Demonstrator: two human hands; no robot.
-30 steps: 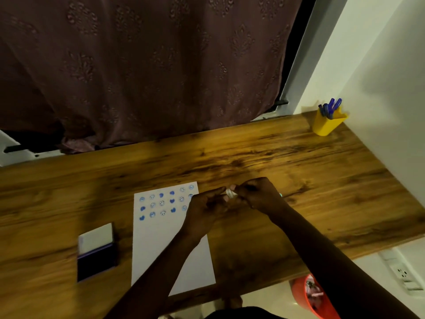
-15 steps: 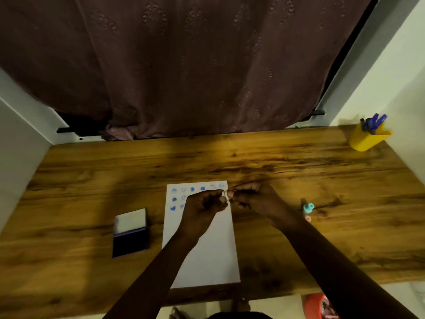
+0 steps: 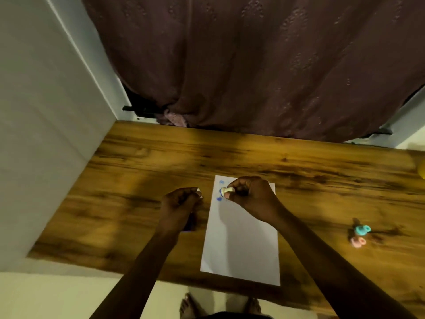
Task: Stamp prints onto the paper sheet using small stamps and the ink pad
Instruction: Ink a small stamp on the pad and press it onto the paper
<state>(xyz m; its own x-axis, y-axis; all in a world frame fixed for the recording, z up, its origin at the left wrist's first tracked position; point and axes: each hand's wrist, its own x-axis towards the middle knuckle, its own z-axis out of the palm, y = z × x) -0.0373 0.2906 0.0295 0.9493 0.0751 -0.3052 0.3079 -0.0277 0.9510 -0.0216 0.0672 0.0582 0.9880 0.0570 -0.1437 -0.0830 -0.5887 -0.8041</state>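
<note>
A white paper sheet [image 3: 241,240] lies on the wooden desk [image 3: 322,180], with blue prints showing at its top left corner. My right hand [image 3: 255,200] hovers over that corner, pinching a small cream stamp [image 3: 226,191] whose blue face points left. My left hand [image 3: 179,204] is just left of the sheet, fingers closed on a small white piece [image 3: 199,192] that looks like the stamp's cap. The dark ink pad [image 3: 189,224] is almost wholly hidden under my left hand and wrist. Most prints are covered by my right hand.
A teal stamp [image 3: 362,229] and a pink stamp [image 3: 357,242] lie on the desk to the right. A yellow cup [image 3: 422,168] shows at the right edge. A white wall [image 3: 46,134] bounds the desk on the left, a brown curtain [image 3: 253,65] hangs behind.
My hands, joined on the small stamp before, have pulled apart: the left went left over the ink pad, the right kept the stamp. The view has swung left.
</note>
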